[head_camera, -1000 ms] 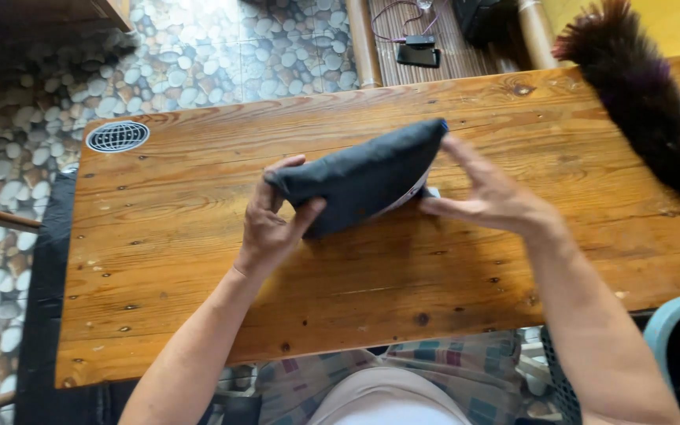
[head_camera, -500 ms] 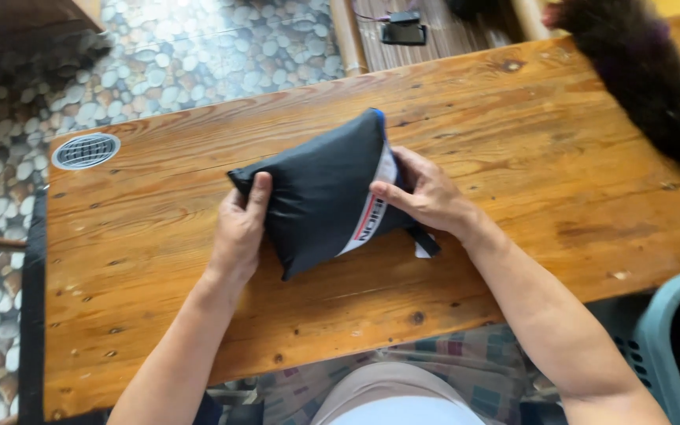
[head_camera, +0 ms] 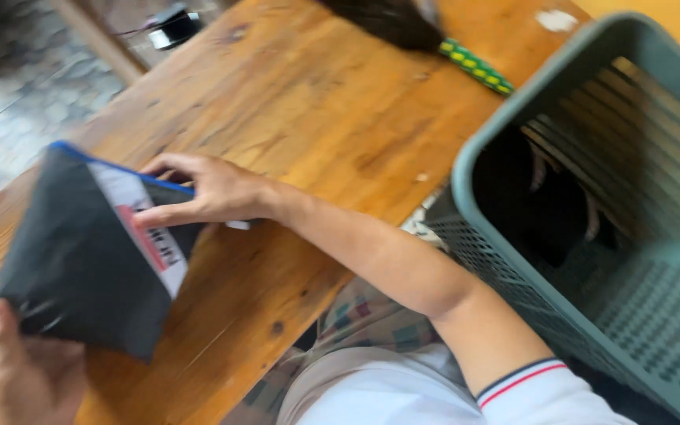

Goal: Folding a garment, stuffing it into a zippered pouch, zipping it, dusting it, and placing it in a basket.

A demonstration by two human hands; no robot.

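Home: wooden table (head_camera: pixel 308 102), laundry basket (head_camera: pixel 631 236).

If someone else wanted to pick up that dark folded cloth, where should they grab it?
Probably the long bare edge of the dark folded cloth facing the table's front, coming from below it. The left hand already pinches the lower corner and the right hand presses the top near the white strip, so that flat, thin side between them is free to pinch.

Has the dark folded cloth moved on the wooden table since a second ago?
Cannot tell. The camera swung right toward the green basket, so the dark folded cloth only looks shifted left; both hands hold it on the wooden table.
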